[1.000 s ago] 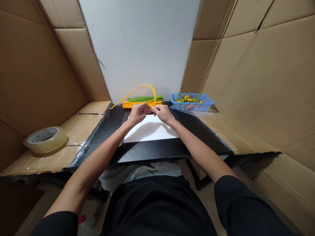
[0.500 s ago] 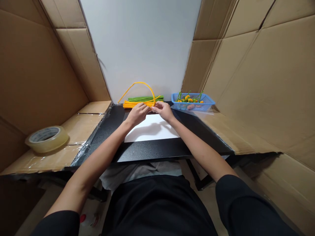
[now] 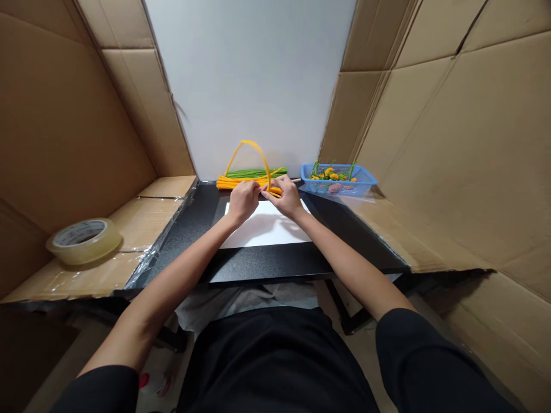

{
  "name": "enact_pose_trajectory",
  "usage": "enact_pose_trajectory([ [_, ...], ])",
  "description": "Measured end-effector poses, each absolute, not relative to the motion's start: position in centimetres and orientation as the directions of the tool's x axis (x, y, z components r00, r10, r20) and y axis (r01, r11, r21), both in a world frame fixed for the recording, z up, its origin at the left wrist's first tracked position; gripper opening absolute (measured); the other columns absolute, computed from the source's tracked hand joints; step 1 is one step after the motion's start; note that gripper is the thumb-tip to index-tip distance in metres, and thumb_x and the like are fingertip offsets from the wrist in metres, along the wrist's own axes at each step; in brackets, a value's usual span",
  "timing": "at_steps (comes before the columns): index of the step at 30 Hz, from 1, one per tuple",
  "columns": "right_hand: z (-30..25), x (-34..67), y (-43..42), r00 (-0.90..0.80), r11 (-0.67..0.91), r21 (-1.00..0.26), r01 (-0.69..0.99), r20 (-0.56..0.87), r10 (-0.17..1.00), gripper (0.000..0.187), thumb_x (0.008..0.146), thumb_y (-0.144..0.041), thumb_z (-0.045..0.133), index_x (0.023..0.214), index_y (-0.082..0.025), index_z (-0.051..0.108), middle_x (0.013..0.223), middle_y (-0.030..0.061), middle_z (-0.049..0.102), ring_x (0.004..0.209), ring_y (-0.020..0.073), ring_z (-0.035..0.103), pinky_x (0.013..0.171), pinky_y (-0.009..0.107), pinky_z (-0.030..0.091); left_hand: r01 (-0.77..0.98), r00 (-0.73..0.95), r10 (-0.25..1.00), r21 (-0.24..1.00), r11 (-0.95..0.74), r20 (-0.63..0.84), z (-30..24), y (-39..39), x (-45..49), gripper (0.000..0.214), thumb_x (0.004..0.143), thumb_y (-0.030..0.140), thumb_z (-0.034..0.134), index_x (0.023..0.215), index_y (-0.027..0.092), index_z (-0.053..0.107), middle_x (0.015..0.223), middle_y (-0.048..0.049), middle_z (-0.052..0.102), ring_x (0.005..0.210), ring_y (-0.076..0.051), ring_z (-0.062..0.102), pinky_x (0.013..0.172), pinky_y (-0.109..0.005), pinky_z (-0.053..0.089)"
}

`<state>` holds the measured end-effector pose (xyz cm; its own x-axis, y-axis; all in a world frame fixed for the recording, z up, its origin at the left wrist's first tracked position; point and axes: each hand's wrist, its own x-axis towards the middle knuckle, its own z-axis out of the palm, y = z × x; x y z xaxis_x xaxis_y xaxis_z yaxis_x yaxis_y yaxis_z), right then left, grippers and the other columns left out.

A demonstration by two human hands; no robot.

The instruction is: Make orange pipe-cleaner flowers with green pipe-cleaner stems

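Both my left hand [image 3: 244, 199] and my right hand [image 3: 286, 196] pinch one orange pipe cleaner [image 3: 259, 148], their fingertips almost meeting above a white sheet of paper [image 3: 262, 230]. The pipe cleaner rises from my fingers in a tall bent loop, its far end coming down to the left. Just behind my hands lies a bundle of orange pipe cleaners [image 3: 224, 183], partly covered by them. Green pipe cleaners [image 3: 253, 172] lie behind the orange bundle. The exact spot where my fingers grip is partly hidden.
A blue basket [image 3: 340, 186] with orange and green pipe-cleaner flowers [image 3: 330, 172] stands at the back right. On the left cardboard ledge sits a roll of clear tape [image 3: 84, 241]. Cardboard walls flank the black table [image 3: 258, 267], and a white panel [image 3: 253, 80] stands behind it.
The orange loop has become narrower, its far end swinging right toward the bundle. My left hand has turned slightly more upright. Both hands keep their pinch.
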<state>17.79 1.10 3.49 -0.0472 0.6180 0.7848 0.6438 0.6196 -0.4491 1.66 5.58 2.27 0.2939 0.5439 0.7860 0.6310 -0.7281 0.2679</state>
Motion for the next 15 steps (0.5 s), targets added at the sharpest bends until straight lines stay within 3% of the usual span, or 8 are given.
enact_pose_trajectory([
  [4, 3.5, 17.5, 0.8, -0.059, 0.63, -0.468, 0.619, 0.773, 0.632, 0.024, 0.089, -0.044, 0.066, 0.094, -0.024, 0.078, 0.094, 0.0082, 0.07, 0.098, 0.0267, 0.061, 0.089, 0.04, 0.049, 0.362, 0.112, 0.693, 0.62, -0.696, 0.712, 2.0, 5.6, 2.1, 0.018, 0.092, 0.026, 0.057, 0.082, 0.016, 0.069, 0.075, -0.0068, 0.071, 0.071, -0.02, 0.065, 0.069, -0.029, 0.046],
  [6, 3.4, 17.5, 0.8, -0.05, 0.628, -0.476, 0.616, 0.772, 0.633, 0.025, 0.091, -0.044, 0.064, 0.098, -0.025, 0.079, 0.096, 0.0083, 0.072, 0.098, 0.027, 0.061, 0.089, 0.04, 0.048, 0.194, 0.07, 0.761, 0.74, -0.644, 0.644, 1.8, 5.7, 2.5, 0.023, 0.091, 0.031, 0.059, 0.078, 0.015, 0.07, 0.072, -0.0058, 0.07, 0.068, -0.018, 0.065, 0.068, -0.028, 0.047],
  [11, 3.5, 17.4, 0.6, -0.157, 0.702, -0.436, 0.563, 0.777, 0.609, 0.019, 0.09, -0.038, 0.065, 0.095, -0.029, 0.08, 0.099, 0.0059, 0.077, 0.102, 0.029, 0.06, 0.098, 0.048, 0.044, -0.089, 0.027, 0.868, 0.866, -0.492, 0.496, 1.4, 5.8, 3.3, 0.032, 0.086, 0.041, 0.067, 0.067, 0.014, 0.066, 0.061, -0.0025, 0.064, 0.06, -0.013, 0.059, 0.063, -0.025, 0.045],
  [15, 3.8, 17.1, 0.4, -0.11, 0.726, -0.53, 0.438, 0.77, 0.629, 0.018, 0.086, -0.043, 0.069, 0.085, -0.029, 0.08, 0.1, 0.0054, 0.077, 0.103, 0.028, 0.063, 0.102, 0.048, 0.042, -0.234, 0.025, 0.919, 0.896, -0.378, 0.394, 1.8, 5.5, 3.5, 0.035, 0.081, 0.046, 0.073, 0.068, 0.014, 0.066, 0.063, -0.0016, 0.063, 0.059, -0.011, 0.055, 0.059, -0.023, 0.041],
])
